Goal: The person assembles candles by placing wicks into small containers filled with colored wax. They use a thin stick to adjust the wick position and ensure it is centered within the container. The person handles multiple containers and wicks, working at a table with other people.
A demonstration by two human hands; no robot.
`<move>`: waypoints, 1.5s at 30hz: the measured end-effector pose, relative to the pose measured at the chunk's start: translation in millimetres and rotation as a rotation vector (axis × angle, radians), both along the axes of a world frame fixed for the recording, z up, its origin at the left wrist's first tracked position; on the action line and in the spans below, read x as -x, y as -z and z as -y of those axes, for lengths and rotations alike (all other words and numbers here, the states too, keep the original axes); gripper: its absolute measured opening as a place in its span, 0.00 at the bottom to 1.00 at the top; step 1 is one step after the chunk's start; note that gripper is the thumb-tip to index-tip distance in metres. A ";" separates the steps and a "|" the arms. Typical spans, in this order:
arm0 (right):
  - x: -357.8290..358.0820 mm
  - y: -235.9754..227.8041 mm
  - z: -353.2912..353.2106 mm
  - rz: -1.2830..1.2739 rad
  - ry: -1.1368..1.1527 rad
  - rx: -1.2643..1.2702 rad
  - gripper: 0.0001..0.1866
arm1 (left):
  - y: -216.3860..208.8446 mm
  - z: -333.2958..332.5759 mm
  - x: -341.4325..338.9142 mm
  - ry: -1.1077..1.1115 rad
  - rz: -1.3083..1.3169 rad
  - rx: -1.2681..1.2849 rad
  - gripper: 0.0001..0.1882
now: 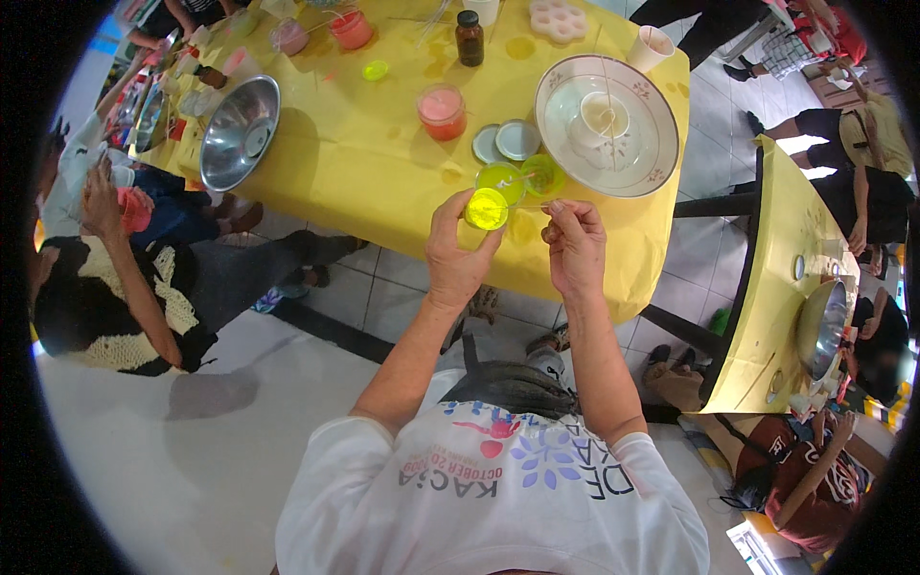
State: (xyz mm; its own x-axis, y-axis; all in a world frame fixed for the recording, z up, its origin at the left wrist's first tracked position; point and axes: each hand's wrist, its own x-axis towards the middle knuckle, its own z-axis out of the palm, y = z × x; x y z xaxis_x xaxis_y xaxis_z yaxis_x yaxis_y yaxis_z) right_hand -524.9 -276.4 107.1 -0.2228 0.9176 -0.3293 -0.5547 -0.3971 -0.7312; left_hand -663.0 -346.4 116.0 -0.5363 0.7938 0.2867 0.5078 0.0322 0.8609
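Observation:
My left hand [452,251] grips a small round cup [487,209] of bright yellow-green stuff between thumb and fingers, held up at the table's near edge. To its right, my right hand [575,240] has thumb and fingers pinched together; what they hold, if anything, is too small to make out. Just beyond the cup stand a container of yellow-green liquid [498,179] and a second green container [544,176] beside it, a thin stick lying across them. Two round metal lids [518,140] lie behind these. A glass jar of pink-red stuff [442,113] stands farther left.
The yellow-covered table [355,182] bears a large patterned basin [556,105] with a white cup [606,116] in it, a brown bottle [470,38], a white mould [559,19], a paper cup [652,46] and a steel bowl [240,134]. People stand left and right; another yellow table [767,287] is at right.

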 end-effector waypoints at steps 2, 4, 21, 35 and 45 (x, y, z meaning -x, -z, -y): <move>2.5 -1.4 -1.4 -0.032 0.020 0.014 0.04 | 0.5 -1.9 -0.1 -0.009 0.007 -0.004 0.28; 3.2 -2.5 -3.6 -0.047 0.034 0.027 0.04 | 0.8 -3.7 -0.7 -0.020 0.014 -0.015 0.27; 5.5 0.1 -11.1 0.348 0.054 -0.248 0.03 | -10.7 14.2 11.9 -0.049 -0.014 0.034 0.27; 4.9 -33.8 4.2 0.615 0.000 -0.717 0.05 | -11.3 15.3 11.2 -0.029 -0.046 0.074 0.28; 5.5 -26.4 3.3 0.388 -0.030 -0.433 0.04 | -9.3 6.9 5.7 -0.006 -0.100 0.004 0.29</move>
